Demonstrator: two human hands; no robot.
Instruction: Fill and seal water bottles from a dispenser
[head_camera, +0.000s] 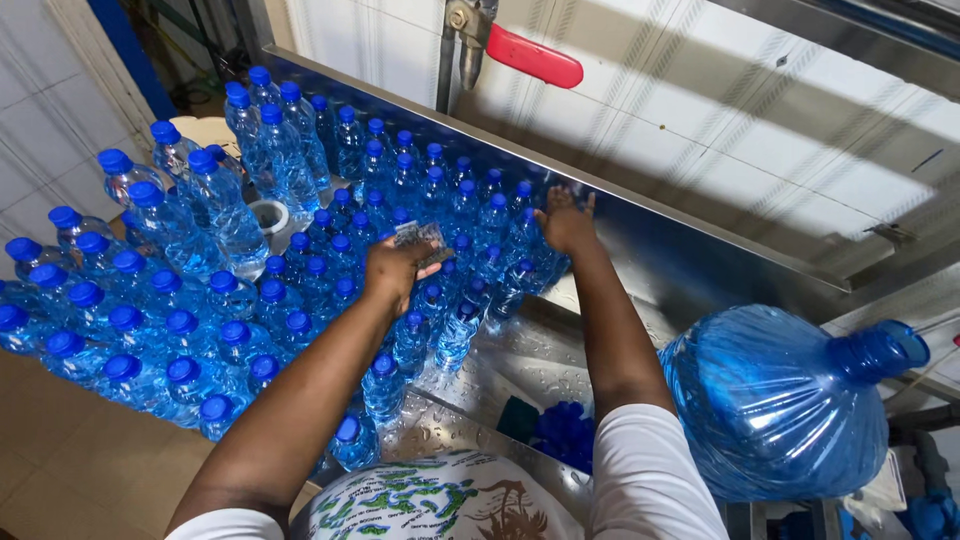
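**Two hands over a bench of capped water bottles**

The left hand (395, 270) is closed around a small stack of thin, silvery-grey printed labels (420, 238), gripped at the lower end so that the free end fans out above the knuckles. The stack is flat and roughly rectangular, its long axis running from the hand toward the far edge of the wet stainless-steel bench (520, 355); what is printed on it is too small to make out. It is held just above the middle of the bottle field, apart from the caps below.

The right hand (565, 222) is spread wide, fingers splayed, and rests on the caps of the small clear plastic water bottles with blue screw caps (440, 250) at the far right of the group, near the upright steel back wall (700, 255). These bottles stand upright, caps pointing up, packed cap to cap from the far edge of the bench to its near edge. The bottles appear unlabelled, though the view from above leaves this uncertain.

At the left end stand taller clear bottles with blue caps (225, 205), also upright. Among them a white roll of tape (268, 214) lies flat.

At the right end of the bench a large translucent blue water jug (775, 400) lies on its side, its neck pointing right and slightly away. A heap of loose blue caps (565, 432) lies at the near edge. A red-handled lever (533, 57) projects from the wall above.
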